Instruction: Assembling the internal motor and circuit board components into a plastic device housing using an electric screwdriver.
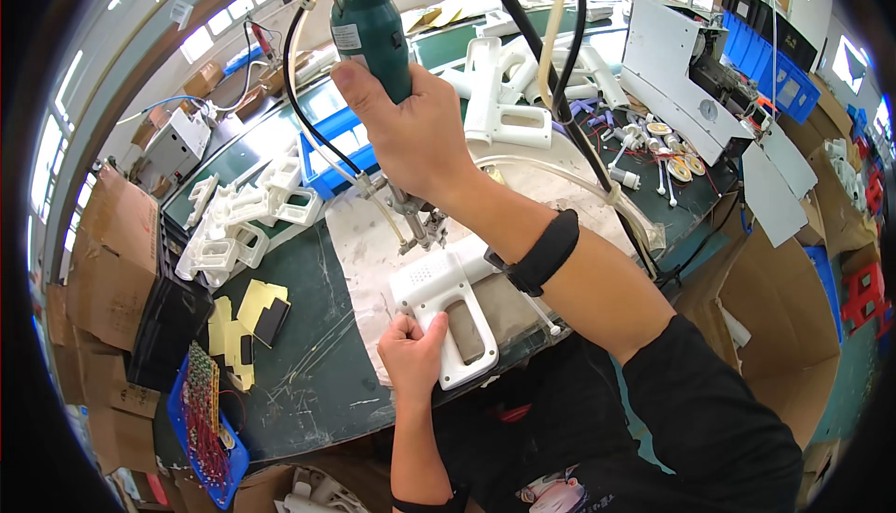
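Observation:
My right hand (420, 135) is wrapped round a green power screwdriver (366, 20) that hangs upright from above. Below that hand, its metal lower end with a feed tube (411, 219) points down just over a white gun-shaped plastic housing (431, 275). Whether the tip touches the housing I cannot tell. My left hand (411, 356) grips the housing by its looped handle, thumb on top and fingers curled at the side. The housing lies on a pale, stained sheet (369, 275) on the green bench. My right forearm hides part of its barrel.
White housing parts (252, 219) pile up at the left beside a blue bin (327, 154). More white housings (495, 93) lie at the back. Wired small parts (658, 149) sit at the right near a white machine (686, 74). A blue tray (229, 462) holds wired circuit boards.

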A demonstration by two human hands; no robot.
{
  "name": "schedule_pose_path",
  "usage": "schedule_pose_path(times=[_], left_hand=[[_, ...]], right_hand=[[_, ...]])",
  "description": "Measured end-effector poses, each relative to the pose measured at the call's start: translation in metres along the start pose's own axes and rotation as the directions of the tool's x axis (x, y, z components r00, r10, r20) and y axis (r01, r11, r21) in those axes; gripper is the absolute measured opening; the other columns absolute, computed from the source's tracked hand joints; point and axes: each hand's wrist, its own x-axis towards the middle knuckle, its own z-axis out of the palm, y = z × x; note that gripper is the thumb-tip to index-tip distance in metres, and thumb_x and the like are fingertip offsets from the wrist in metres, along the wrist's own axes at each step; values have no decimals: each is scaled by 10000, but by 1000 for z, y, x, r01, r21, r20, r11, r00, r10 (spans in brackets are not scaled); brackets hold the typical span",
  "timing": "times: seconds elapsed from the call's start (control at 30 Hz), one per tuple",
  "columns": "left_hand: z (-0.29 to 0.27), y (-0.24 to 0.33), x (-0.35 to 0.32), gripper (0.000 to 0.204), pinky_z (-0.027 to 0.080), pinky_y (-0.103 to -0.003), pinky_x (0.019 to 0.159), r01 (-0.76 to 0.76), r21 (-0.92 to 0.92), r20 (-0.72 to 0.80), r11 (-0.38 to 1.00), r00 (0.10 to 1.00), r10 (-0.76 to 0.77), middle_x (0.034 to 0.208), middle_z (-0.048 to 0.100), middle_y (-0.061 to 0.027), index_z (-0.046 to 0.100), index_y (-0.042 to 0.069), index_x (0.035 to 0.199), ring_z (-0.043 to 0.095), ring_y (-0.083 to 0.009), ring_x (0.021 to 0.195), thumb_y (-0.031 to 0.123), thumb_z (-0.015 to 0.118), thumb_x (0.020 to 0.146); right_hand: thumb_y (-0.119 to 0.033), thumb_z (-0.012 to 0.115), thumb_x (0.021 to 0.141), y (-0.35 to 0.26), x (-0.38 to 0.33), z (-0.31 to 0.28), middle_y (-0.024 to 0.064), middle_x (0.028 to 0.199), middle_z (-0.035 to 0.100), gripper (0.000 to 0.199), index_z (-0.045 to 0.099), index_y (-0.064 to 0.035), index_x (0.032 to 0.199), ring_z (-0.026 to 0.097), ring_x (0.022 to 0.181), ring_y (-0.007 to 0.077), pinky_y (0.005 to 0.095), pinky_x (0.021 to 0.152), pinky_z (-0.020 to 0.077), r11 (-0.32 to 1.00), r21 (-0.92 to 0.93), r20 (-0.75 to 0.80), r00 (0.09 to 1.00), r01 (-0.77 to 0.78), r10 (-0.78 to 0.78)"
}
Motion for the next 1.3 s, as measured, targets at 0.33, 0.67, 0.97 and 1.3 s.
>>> schedule_pose_path(times=[0.33,0.67,0.97,1.3], left_hand=[[5,10,1,446,268,-277,457,-20,76,-6,997,1000,20,521,365,40,403,40,563,317,-63,522,171,791,740],[12,30,4,281,249,-247,478,-108,1,47,994,993,108,537,330,59,661,-58,1034,290,-42,514,141,715,845],[-19,27,5,74,225,-222,393,382,-576,272,722,923,-272,625,477,16,585,24,809,327,-42,455,69,536,841],[2,6,-9,360,233,-209,440,89,-148,82,985,994,-77,569,448,85,472,72,613,330,1,505,118,782,790]], right_hand=[[-526,663,867,-27,7,-10,-5,538,524,501,577,-44,756,476,437,54,221,409,359,957,177,-140,968,231,-208],[-476,638,905,-86,-29,-20,-62,584,474,465,597,-47,732,394,561,24,237,492,327,940,310,-37,990,144,-139],[-470,687,865,-57,-31,-31,-24,643,587,435,698,-38,906,493,595,34,229,531,397,969,239,-58,997,58,-46],[-425,707,863,-27,-39,-25,-29,666,592,406,679,-24,913,480,603,35,232,538,408,974,222,3,999,-41,42]])
